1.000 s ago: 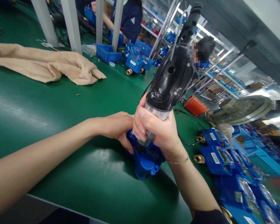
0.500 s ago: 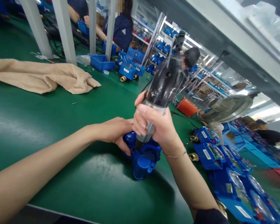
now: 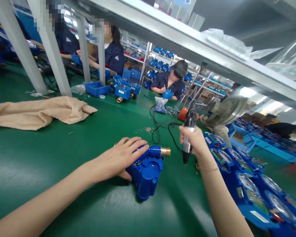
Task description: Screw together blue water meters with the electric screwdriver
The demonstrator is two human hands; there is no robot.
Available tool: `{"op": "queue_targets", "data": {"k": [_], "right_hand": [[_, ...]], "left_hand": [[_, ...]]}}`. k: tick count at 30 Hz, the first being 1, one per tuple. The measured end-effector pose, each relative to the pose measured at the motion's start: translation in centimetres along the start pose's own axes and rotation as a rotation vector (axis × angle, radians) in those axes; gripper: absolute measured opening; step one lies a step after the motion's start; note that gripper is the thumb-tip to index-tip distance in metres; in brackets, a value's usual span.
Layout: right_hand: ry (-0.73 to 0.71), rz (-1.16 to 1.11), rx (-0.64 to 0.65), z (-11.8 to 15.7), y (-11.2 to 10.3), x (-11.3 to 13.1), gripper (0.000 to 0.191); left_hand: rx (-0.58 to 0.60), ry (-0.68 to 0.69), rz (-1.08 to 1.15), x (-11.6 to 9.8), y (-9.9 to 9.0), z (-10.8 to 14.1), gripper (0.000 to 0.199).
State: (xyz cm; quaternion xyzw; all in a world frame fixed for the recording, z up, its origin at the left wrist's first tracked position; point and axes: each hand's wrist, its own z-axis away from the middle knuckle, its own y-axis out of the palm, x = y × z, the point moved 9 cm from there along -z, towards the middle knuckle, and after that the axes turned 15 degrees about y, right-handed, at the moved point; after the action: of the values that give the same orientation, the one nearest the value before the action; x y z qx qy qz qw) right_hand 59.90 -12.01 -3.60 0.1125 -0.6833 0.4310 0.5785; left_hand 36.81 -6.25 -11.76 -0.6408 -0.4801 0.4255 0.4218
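A blue water meter with a brass threaded end lies on the green tabletop in front of me. My left hand is laid over its left side, fingers across the top and thumb low on the near side, holding it. Part of the meter is hidden under that hand. To the right, my right hand is wrapped round a black-and-silver electric screwdriver. Its bit points down, above the table and apart from the meter.
Small screws and a black cable lie beyond the meter. Finished-looking meters crowd the right side. A beige cloth lies at left, near a blue bin. Co-workers sit across the table. A shelf beam runs overhead.
The screwdriver has come off the meter and moved right in my right hand. My left hand stays on the meter, its fingers now over the top. The view has shifted, showing more beyond the meter.
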Motion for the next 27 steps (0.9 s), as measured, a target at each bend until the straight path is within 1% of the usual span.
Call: {"op": "queue_targets", "data": {"k": [2,3,5,6,9,11,13,16,20,22,24,27], "right_hand": [[0.061,0.141,-0.037,-0.8,-0.4,-3.6,0.033],[0.094,0.224,-0.043,-1.2,-0.3,-5.2,0.030],[0.135,0.397,-0.072,-2.1,0.0,-7.8,0.026],[0.132,0.472,-0.081,-2.6,0.3,-8.8,0.026],[0.066,0.656,-0.105,-3.7,1.7,-10.9,0.029],[-0.001,0.741,-0.106,-3.9,2.6,-11.9,0.027],[-0.075,0.811,-0.123,-3.6,3.0,-12.4,0.024],[-0.177,0.893,-0.206,-2.8,2.8,-12.5,0.024],[-0.291,0.940,-0.308,-1.9,2.5,-11.7,0.024],[-0.348,0.935,-0.337,-1.3,2.8,-11.0,0.028],[-0.415,0.912,-0.342,-0.5,3.7,-10.3,0.036],[-0.558,0.851,-0.273,1.7,6.2,-9.1,0.041]], "left_hand": [[0.047,-0.049,-0.083,-0.9,1.0,-0.4,0.119],[0.065,-0.063,-0.111,-1.4,1.6,-0.5,0.121],[0.064,-0.075,-0.163,-2.0,2.4,-0.7,0.117],[0.064,-0.070,-0.183,-2.1,2.8,-0.6,0.112],[0.072,-0.050,-0.218,-1.8,3.9,-0.4,0.116],[0.080,-0.062,-0.230,-1.4,4.1,-0.2,0.118],[0.082,-0.098,-0.226,-1.2,4.0,-0.2,0.115],[0.132,-0.192,-0.194,-1.2,3.6,0.0,0.116],[0.259,-0.315,-0.158,-1.5,2.8,0.8,0.125],[0.282,-0.340,-0.138,-1.8,2.1,1.2,0.123],[0.267,-0.339,-0.112,-2.1,1.4,1.5,0.115],[0.228,-0.333,-0.042,-2.4,0.4,1.8,0.103]]}}
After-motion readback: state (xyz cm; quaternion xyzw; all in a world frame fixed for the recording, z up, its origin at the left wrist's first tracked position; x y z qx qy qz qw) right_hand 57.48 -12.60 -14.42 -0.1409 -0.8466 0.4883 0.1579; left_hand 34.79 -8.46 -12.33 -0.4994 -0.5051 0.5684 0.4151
